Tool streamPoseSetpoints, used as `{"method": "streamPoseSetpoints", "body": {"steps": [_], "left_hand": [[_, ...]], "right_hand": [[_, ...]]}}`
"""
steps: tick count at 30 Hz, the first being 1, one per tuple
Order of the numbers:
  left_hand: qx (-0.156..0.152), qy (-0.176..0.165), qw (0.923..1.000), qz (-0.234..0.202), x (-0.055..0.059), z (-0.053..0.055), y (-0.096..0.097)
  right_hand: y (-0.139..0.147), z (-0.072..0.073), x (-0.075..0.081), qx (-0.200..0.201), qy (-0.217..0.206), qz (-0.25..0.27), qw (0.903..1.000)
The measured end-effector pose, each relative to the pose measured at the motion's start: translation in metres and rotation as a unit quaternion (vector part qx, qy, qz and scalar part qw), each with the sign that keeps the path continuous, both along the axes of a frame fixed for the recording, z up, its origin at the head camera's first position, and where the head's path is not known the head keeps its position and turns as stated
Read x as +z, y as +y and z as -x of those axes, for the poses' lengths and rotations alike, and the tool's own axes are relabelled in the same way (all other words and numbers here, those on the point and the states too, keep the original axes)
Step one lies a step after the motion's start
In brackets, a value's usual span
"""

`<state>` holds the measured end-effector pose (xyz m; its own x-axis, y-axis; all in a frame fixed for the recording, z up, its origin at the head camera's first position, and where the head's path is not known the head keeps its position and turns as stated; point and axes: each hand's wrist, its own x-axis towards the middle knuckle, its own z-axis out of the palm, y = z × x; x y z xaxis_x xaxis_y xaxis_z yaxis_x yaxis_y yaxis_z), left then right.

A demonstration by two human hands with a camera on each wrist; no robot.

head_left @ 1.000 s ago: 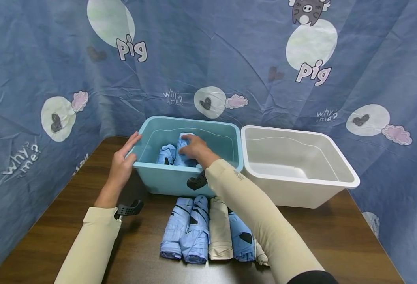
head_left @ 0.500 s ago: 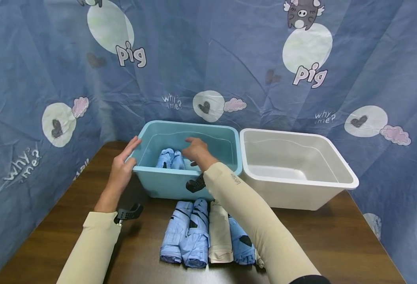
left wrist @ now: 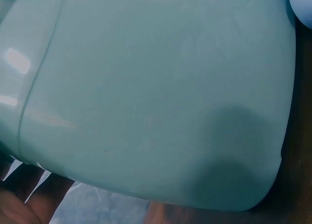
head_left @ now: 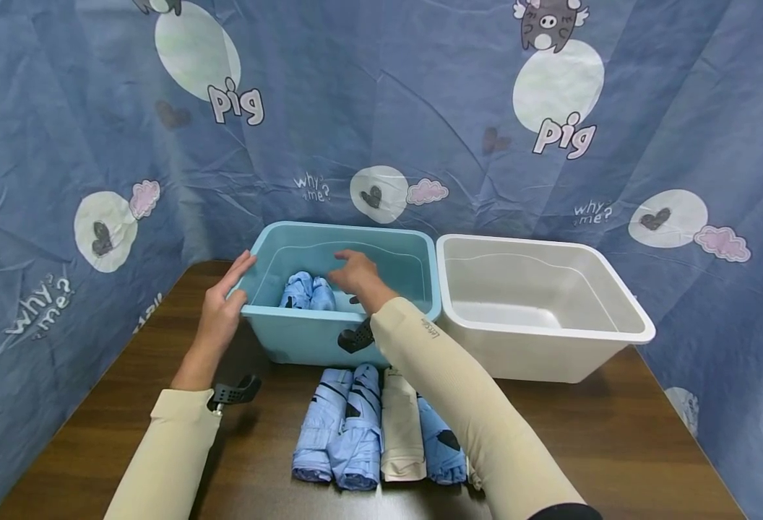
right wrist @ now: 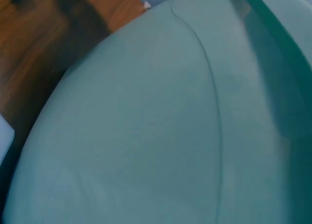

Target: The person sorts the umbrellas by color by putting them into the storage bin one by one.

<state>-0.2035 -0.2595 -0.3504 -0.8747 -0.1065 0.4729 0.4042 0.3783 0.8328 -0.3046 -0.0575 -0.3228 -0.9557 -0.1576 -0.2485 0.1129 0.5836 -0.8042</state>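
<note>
My left hand (head_left: 220,307) rests on the left rim of the light blue plastic bin (head_left: 342,336), fingers straight along its outside. In the left wrist view its fingers (left wrist: 48,194) show at the bin's edge. My right hand (head_left: 358,276) reaches over the front rim into that bin, index finger stretched out to the left; its other fingers are partly hidden. Two blue rolled-up cloths, a left one (head_left: 298,290) and a right one (head_left: 322,295), stand side by side in the bin, just left of that hand. The right wrist view shows mostly the bin's wall (right wrist: 136,112).
Before the bin, on the brown wooden table (head_left: 258,455), lie several rolled cloths: two blue ones, a beige roll (head_left: 403,433), another blue roll (head_left: 441,440) and one mostly under my right sleeve. A white bin (head_left: 505,350) stands to the right. A blue printed curtain (head_left: 420,123) hangs behind.
The right-hand roll in the blue bin, earlier under my right fingers and higher, now sits lower beside the other roll, and the right hand is apart from it. The left hand stays at the rim.
</note>
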Motion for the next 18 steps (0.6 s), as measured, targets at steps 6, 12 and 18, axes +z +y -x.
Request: {"method": "streamPoseSetpoints", "body": {"steps": [6, 12, 18], "left_hand": [[0.002, -0.008, 1.0000, -0.004, -0.001, 0.002, 0.002], [0.000, -0.001, 1.0000, -0.007, -0.003, 0.006, 0.004], [0.013, -0.007, 0.9998, -0.013, -0.004, 0.005, 0.000]], "right_hand": [[0.006, -0.005, 0.002, 0.020, 0.034, 0.016, 0.9991], [0.018, -0.016, 0.005, 0.033, 0.072, 0.040, 0.9961], [0.025, -0.028, 0.008, 0.048, 0.069, 0.093, 0.9921]]}}
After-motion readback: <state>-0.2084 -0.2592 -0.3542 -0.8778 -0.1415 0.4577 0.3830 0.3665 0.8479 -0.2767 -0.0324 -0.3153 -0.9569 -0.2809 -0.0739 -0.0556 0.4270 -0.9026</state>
